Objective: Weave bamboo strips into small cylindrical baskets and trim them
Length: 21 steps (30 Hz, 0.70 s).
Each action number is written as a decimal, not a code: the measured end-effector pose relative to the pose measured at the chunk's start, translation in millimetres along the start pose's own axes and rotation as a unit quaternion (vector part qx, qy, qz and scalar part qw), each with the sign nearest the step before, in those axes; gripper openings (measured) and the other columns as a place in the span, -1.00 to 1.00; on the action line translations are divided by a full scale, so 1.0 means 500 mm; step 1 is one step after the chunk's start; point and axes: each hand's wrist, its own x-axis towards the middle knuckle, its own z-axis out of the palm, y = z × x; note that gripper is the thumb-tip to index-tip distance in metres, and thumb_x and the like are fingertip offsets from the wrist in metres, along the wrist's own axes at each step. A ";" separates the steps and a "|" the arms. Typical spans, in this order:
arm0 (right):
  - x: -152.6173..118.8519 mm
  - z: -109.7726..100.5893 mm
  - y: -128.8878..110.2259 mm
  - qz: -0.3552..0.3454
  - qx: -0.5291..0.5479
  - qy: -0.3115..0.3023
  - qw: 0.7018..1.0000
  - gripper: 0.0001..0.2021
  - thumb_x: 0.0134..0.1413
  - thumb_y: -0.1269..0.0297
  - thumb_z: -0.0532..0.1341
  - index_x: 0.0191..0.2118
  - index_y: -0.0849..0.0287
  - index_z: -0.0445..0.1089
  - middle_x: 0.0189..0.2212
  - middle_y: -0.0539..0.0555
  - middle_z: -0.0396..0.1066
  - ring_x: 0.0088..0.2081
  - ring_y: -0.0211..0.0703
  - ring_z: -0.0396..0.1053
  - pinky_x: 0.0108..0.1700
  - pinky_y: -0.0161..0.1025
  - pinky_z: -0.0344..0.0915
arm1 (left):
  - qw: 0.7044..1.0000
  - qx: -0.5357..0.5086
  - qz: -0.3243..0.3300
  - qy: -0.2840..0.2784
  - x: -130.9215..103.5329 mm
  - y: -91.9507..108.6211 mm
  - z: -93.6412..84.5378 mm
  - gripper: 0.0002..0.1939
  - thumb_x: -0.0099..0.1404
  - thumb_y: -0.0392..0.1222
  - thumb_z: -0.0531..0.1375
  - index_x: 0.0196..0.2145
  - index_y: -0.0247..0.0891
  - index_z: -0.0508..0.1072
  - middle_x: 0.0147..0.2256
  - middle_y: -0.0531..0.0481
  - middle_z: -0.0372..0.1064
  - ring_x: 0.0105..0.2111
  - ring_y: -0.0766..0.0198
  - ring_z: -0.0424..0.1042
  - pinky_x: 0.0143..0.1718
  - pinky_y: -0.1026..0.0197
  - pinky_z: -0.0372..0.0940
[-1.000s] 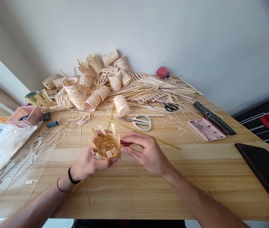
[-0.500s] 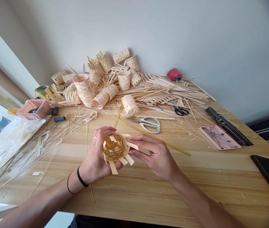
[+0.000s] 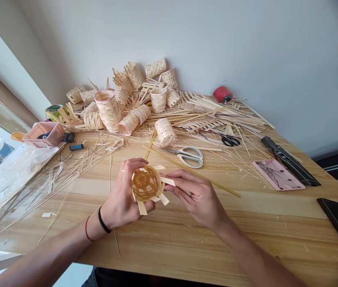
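Basket, half-woven, amber inside, with loose flat ends sticking out round the mouth. Head view, the only one: it's in front of the person, up in both hands over the near part of the tabletop. Can't tell if its underside touches down.

Change: a second ago the mouth faced mostly up and several ends stood upright. Now it's tipped toward the camera, so the inside shows nearly face-on and the ends splay toward the right hand and the near side. Little difference from half a second ago, so the tilt looks settled.

Left hand: grip wrapped round the outer wall, grasping the basket. Right hand: fingertips and thumb close together at the rim, with one loose strip lying over them. Can't tell if that grip is pinched on the strip or just touching.

My read: the work is now at the rim, left bearing the weight, right doing the fine part; the tilt gives a better look at the weave.

Around: pale scissors lie beyond the hands, long yellow strip near them, small woven cup on its side just behind.
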 end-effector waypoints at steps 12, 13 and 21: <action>0.011 -0.013 -0.001 0.327 0.309 -0.017 0.893 -0.66 0.07 0.00 0.58 -0.21 0.18 0.70 -0.47 0.04 0.63 -0.41 -0.15 0.60 -0.27 -0.19 0.60 | 0.998 0.013 0.038 -0.047 0.009 0.006 -0.018 -0.23 0.25 -0.20 0.40 0.32 -0.10 0.19 0.18 -0.30 0.34 0.20 -0.21 0.38 0.17 -0.25 0.36; 0.011 -0.013 -0.001 0.333 0.317 -0.016 0.888 -0.67 0.07 0.01 0.58 -0.22 0.18 0.70 -0.49 0.03 0.63 -0.42 -0.17 0.59 -0.27 -0.20 0.59 | 0.998 0.010 0.037 -0.049 0.009 0.006 -0.018 -0.23 0.24 -0.19 0.41 0.32 -0.10 0.19 0.18 -0.31 0.33 0.20 -0.20 0.38 0.17 -0.24 0.36; 0.009 -0.014 0.000 0.357 0.328 -0.030 0.874 -0.64 0.04 0.00 0.59 -0.22 0.18 0.70 -0.46 0.03 0.63 -0.41 -0.18 0.58 -0.24 -0.16 0.58 | 0.998 0.015 0.032 -0.054 0.009 0.006 -0.013 -0.21 0.22 -0.24 0.41 0.31 -0.12 0.16 0.16 -0.29 0.31 0.18 -0.18 0.36 0.17 -0.23 0.36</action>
